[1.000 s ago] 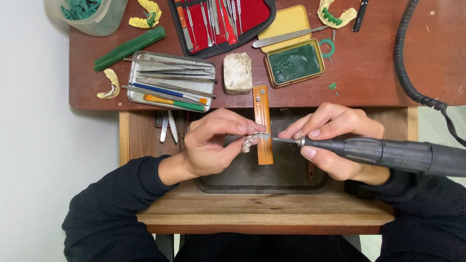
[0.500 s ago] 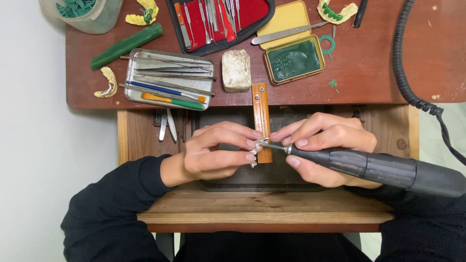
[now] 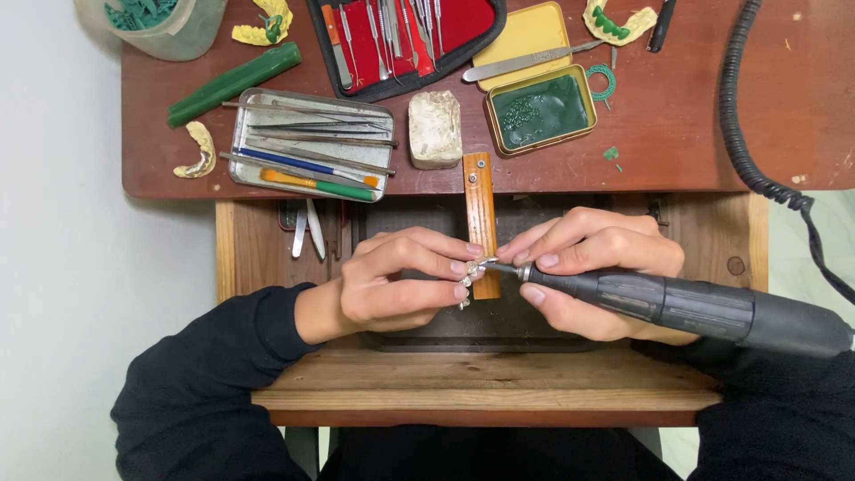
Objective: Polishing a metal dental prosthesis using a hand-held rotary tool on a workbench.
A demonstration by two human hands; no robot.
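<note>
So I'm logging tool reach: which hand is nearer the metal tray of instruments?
Left. The left hand sits just below the metal tray; the right hand, holding the handpiece, is farther right.

small metal piece (image 3: 470, 270) mostly hidden by fingers (image 3: 445, 265), handpiece (image 3: 695, 307) cropped right

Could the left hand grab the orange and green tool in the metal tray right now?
Probably not straight away: the left hand is pinching a small metal piece. The orange and green tool lies uncovered at the near edge of the metal tray, so nothing else blocks it.
</note>
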